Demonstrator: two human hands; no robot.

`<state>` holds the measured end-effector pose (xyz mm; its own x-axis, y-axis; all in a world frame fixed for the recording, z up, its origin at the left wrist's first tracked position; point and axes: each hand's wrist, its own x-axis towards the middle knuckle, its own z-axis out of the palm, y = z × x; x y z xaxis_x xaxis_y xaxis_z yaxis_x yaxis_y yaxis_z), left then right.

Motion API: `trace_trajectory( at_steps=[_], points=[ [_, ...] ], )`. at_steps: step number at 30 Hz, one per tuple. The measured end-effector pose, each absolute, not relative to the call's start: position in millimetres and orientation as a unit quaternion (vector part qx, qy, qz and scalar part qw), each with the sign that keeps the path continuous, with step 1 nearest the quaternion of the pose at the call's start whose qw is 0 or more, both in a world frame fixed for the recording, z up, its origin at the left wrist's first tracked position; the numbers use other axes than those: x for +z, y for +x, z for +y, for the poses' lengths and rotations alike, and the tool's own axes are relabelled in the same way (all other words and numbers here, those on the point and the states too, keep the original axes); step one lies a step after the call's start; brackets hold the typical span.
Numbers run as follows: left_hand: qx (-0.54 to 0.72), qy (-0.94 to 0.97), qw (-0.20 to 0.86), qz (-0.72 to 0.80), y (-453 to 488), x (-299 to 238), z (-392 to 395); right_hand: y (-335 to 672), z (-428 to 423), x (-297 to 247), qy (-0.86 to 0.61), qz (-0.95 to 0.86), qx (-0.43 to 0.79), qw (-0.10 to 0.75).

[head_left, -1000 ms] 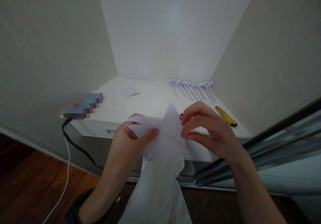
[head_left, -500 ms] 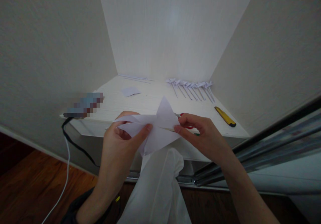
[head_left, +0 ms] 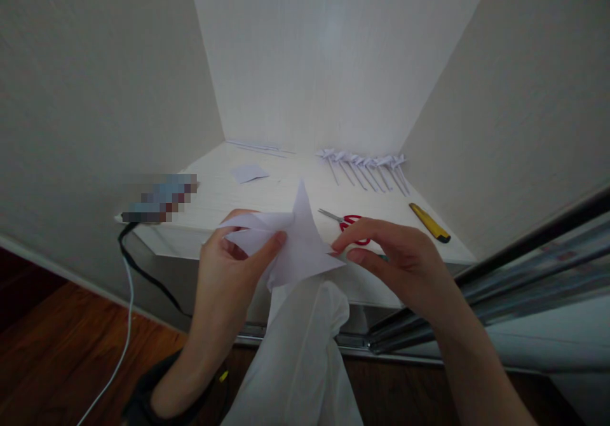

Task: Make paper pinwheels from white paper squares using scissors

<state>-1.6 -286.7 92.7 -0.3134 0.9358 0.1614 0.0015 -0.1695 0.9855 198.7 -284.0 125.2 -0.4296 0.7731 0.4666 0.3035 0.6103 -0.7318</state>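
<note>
Both of my hands hold a partly folded sheet of white paper in the air in front of a white shelf. My left hand pinches the paper's left flap between thumb and fingers. My right hand pinches the right-hand point of the paper with its fingertips. One pointed corner of the paper stands upward between the hands.
On the shelf lie red-handled scissors, a yellow utility knife, a row of several folded paper pieces on sticks and a small paper scrap. A white plastic bag hangs below. Cables drop at left.
The paper has been turned and drawn into a tighter fold, its upper point shifting left. My right hand dropped lower and opened away from the scissors, which now show.
</note>
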Motion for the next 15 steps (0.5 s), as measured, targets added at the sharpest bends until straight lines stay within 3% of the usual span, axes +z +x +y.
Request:
trace_trajectory(
  at_steps=[8, 15],
  points=[
    [0.599, 0.453, 0.419, 0.51, -1.2, 95.2, -288.4, 195.0, -282.2, 129.2, -0.235, -0.87, 0.201, 0.383],
    [0.55, 0.489, 0.422, 0.53, -5.2, 96.0, -289.7, 197.5, -277.5, 143.1, -0.229, -0.922, 0.118, 0.289]
  ],
)
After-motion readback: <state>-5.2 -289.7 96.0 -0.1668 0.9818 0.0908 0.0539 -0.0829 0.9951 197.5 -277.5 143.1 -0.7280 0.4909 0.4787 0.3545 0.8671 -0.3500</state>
